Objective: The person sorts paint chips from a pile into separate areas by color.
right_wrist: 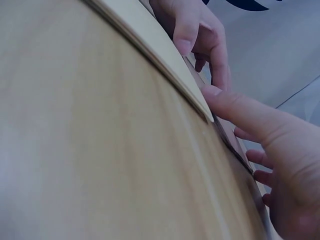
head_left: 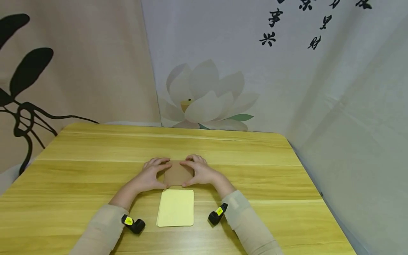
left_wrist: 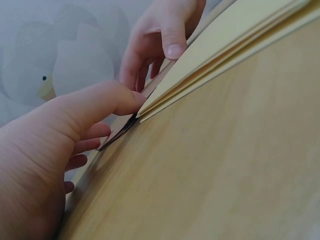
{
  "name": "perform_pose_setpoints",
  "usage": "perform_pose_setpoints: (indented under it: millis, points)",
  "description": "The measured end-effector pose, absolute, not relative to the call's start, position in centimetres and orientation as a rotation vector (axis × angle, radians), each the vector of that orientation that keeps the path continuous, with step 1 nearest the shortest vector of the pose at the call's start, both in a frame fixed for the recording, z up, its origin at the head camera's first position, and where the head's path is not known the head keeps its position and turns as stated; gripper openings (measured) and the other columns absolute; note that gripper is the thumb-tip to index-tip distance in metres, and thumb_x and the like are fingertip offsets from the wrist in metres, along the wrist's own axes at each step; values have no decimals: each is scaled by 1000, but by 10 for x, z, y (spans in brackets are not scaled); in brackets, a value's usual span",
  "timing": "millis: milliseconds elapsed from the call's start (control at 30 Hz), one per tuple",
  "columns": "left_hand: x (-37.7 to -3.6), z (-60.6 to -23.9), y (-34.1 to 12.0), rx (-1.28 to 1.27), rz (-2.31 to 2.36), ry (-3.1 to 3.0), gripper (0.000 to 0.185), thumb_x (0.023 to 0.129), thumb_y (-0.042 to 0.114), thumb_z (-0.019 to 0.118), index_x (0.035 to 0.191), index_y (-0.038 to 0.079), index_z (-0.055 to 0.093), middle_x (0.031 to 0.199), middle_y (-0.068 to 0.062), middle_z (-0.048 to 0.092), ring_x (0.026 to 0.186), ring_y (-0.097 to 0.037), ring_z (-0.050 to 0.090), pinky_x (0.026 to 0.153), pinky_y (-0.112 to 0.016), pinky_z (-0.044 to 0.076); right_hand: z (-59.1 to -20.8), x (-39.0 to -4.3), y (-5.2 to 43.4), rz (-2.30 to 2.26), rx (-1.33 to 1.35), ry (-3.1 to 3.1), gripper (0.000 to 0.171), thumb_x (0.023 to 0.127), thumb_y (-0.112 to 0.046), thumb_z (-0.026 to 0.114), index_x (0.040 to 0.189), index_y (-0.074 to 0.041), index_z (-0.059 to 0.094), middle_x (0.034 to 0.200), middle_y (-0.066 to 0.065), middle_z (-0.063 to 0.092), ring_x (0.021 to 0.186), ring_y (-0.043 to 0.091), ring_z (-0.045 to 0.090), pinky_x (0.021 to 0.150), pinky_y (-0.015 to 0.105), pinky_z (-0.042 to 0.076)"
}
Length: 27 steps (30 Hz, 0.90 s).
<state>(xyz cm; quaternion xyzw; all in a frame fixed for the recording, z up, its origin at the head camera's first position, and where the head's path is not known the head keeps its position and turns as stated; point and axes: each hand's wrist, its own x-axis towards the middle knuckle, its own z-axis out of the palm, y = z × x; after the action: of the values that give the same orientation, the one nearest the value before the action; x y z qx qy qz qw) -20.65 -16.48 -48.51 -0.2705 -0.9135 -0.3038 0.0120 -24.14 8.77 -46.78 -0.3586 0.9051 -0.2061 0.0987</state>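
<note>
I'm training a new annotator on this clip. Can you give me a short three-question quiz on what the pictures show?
1. True or false: the brown card lies flat on the wooden table, farther from the person than the yellow sheets.
2. Which hands touch the brown card? A) the left hand only B) the right hand only C) both
3. Fill in: the stack nearest the person is ____ in colour.

Key
1. True.
2. C: each hand has its thumb at the near edge and its fingers at the far edge.
3. Yellow.
</note>
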Motion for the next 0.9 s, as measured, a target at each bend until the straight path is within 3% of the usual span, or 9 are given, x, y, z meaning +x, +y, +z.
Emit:
perform_pose_setpoints:
  millis: [367, 900]
  points:
    - [-205, -484, -163, -835, -973, -2843, 79, 72, 40, 81, 137, 6, 52, 147, -12, 37, 134, -35, 26, 103, -57, 16, -467, -238, 99, -714, -1026, 2670, 83, 75, -54, 75, 145, -23, 43, 151, 8, 28, 139, 28, 19, 109, 52, 18]
    - [-199, -472, -168, -839, -875, -2822, 75, 80, 52, 71, 136, 6, 53, 145, -18, 39, 131, -39, 29, 102, -61, 14, -453, -229, 120, -696, -988, 2793, 78, 79, -54, 71, 143, -18, 47, 151, 10, 31, 139, 29, 21, 111, 49, 10]
